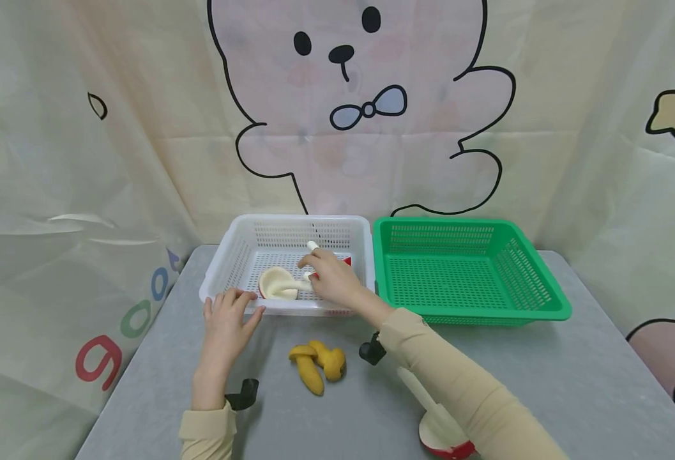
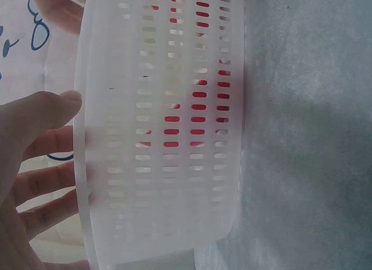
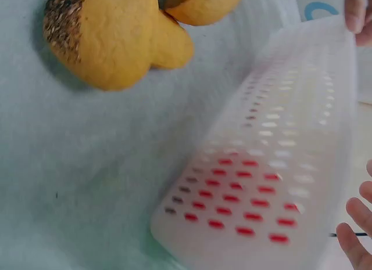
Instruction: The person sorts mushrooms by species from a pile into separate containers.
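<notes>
My left hand (image 1: 226, 329) rests its fingertips along the front left rim of the white basket (image 1: 215, 275); the left wrist view shows its thumb (image 2: 67, 101) at the rim edge. Inside that basket lies a cream ladle (image 1: 276, 282) with a red outside, its handle pointing right. Over the basket's right part, my right hand (image 1: 333, 278) reaches in with bent, spread fingers. Beyond its fingers shows a white handle end (image 1: 312, 245), and a red piece (image 1: 347, 260) peeks out behind it. The hand partly hides these. In the right wrist view, its fingertips (image 3: 354, 247) show nothing between them.
A green basket (image 1: 544, 313) stands right beside the white one. Two yellow mushroom-shaped pieces (image 1: 308, 370) (image 1: 331, 363) lie on the grey table (image 1: 360, 415) before the baskets. Another cream and red ladle (image 1: 437, 428) lies partly under the right sleeve. A printed curtain (image 1: 573, 160) hangs behind.
</notes>
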Motion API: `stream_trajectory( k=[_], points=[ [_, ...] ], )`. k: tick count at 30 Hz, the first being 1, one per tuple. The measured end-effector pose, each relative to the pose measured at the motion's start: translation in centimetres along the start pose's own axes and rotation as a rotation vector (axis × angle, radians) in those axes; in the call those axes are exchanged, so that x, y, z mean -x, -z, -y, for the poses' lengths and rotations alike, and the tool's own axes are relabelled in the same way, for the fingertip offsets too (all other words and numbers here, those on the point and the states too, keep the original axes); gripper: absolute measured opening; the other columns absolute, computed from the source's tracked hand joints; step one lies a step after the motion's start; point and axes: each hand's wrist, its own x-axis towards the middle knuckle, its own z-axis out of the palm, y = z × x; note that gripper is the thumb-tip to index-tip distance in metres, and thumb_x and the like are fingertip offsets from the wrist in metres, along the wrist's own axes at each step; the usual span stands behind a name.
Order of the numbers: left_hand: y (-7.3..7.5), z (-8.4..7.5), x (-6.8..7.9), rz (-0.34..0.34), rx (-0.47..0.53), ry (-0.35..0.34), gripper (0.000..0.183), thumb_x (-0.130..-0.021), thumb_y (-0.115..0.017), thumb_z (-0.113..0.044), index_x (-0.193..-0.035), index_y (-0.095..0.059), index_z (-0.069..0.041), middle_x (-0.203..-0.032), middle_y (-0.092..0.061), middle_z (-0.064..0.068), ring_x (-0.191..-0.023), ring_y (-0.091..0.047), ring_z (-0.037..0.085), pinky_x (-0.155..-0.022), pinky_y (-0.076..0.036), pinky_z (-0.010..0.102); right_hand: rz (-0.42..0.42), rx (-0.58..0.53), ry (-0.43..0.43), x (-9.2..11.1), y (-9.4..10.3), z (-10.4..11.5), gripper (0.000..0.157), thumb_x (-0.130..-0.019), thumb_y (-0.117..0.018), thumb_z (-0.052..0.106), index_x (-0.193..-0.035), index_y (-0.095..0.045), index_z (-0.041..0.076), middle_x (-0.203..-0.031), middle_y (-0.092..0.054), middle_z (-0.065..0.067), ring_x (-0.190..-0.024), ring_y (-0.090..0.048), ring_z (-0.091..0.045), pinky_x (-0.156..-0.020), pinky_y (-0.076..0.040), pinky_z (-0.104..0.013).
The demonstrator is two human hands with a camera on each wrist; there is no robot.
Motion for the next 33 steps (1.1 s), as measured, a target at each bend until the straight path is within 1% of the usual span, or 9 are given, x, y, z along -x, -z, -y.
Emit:
stream_trajectory(
  k=[2,4,8,13,16,23,26,29,33],
  points=[
    [0.0,0.0,0.0,0.01,0.004,0.006,0.026,-0.085,-0.073,-0.024,-0.103,-0.067,-0.007,-0.106,-0.06,0.014,-0.106,-0.052,0.038,-0.106,-0.021,0.074,-0.019,0.016,0.014,0.4,0.8,-0.2,0.028,-0.089,-0.058,0.005,-0.114,-0.067,0.015,-0.116,-0.063,-0.004,-0.101,-0.058,-0.02,-0.066,-0.047,-0.026],
    [-0.1,0.0,-0.1,0.022,0.009,0.014,0.025,-0.086,-0.072,-0.024,-0.103,-0.067,-0.007,-0.106,-0.06,0.015,-0.106,-0.052,0.038,-0.106,-0.019,0.074,-0.031,0.025,0.037,0.9,1.6,-0.4,0.027,-0.089,-0.059,0.004,-0.113,-0.067,0.013,-0.114,-0.064,-0.005,-0.098,-0.058,-0.02,-0.066,-0.047,-0.026],
    [-0.1,0.0,-0.1,0.031,0.017,0.017,0.025,-0.086,-0.072,-0.024,-0.103,-0.067,-0.006,-0.107,-0.06,0.015,-0.107,-0.051,0.038,-0.106,-0.018,0.074,-0.022,0.031,0.047,2.0,3.1,-0.7,0.025,-0.089,-0.06,0.005,-0.112,-0.067,0.011,-0.11,-0.065,-0.005,-0.09,-0.057,-0.019,-0.065,-0.048,-0.027],
    [-0.2,0.1,-0.1,0.009,0.023,-0.004,0.024,-0.085,-0.072,-0.022,-0.103,-0.067,-0.006,-0.105,-0.06,0.015,-0.106,-0.052,0.039,-0.105,-0.019,0.075,-0.009,0.05,0.03,3.4,4.5,-0.9,0.024,-0.088,-0.065,0.01,-0.111,-0.068,0.013,-0.108,-0.066,-0.003,-0.098,-0.058,-0.019,-0.075,-0.053,-0.029],
    [-0.3,0.1,0.0,-0.002,0.02,-0.01,0.024,-0.085,-0.073,-0.022,-0.103,-0.067,-0.006,-0.105,-0.06,0.015,-0.105,-0.052,0.039,-0.104,-0.02,0.075,-0.019,0.066,0.032,4.2,5.1,-1.0,0.022,-0.087,-0.067,0.011,-0.108,-0.07,0.014,-0.107,-0.066,-0.003,-0.099,-0.057,-0.018,-0.074,-0.054,-0.028],
    [-0.3,0.2,0.0,0.007,0.013,-0.004,0.025,-0.085,-0.073,-0.022,-0.104,-0.067,-0.006,-0.105,-0.06,0.015,-0.105,-0.052,0.039,-0.105,-0.019,0.075,-0.031,0.094,0.058,5.7,5.9,-1.1,0.02,-0.085,-0.067,0.011,-0.105,-0.071,0.015,-0.103,-0.064,0.001,-0.089,-0.055,-0.012,-0.068,-0.05,-0.02],
    [-0.3,0.1,0.0,0.003,0.012,-0.006,0.026,-0.084,-0.073,-0.022,-0.104,-0.067,-0.006,-0.105,-0.06,0.015,-0.105,-0.052,0.039,-0.105,-0.02,0.075,-0.041,0.112,0.086,6.6,6.3,-1.1,0.019,-0.086,-0.067,0.011,-0.104,-0.071,0.016,-0.101,-0.065,0.001,-0.088,-0.055,-0.011,-0.067,-0.049,-0.02],
    [-0.2,0.1,0.0,0.004,0.006,-0.007,0.026,-0.085,-0.073,-0.022,-0.104,-0.067,-0.006,-0.105,-0.06,0.015,-0.105,-0.052,0.039,-0.105,-0.02,0.075,-0.058,0.117,0.127,7.6,6.6,-1.1,0.019,-0.085,-0.068,0.011,-0.103,-0.071,0.015,-0.101,-0.066,0.002,-0.089,-0.057,-0.012,-0.07,-0.05,-0.021],
    [-0.2,0.0,0.0,0.016,0.002,-0.003,0.026,-0.085,-0.072,-0.022,-0.105,-0.067,-0.006,-0.105,-0.06,0.015,-0.106,-0.052,0.039,-0.105,-0.02,0.075,-0.061,0.118,0.174,8.9,7.0,-1.4,0.021,-0.085,-0.068,0.01,-0.105,-0.07,0.016,-0.099,-0.066,0.002,-0.085,-0.056,-0.012,-0.069,-0.049,-0.02]
  ],
)
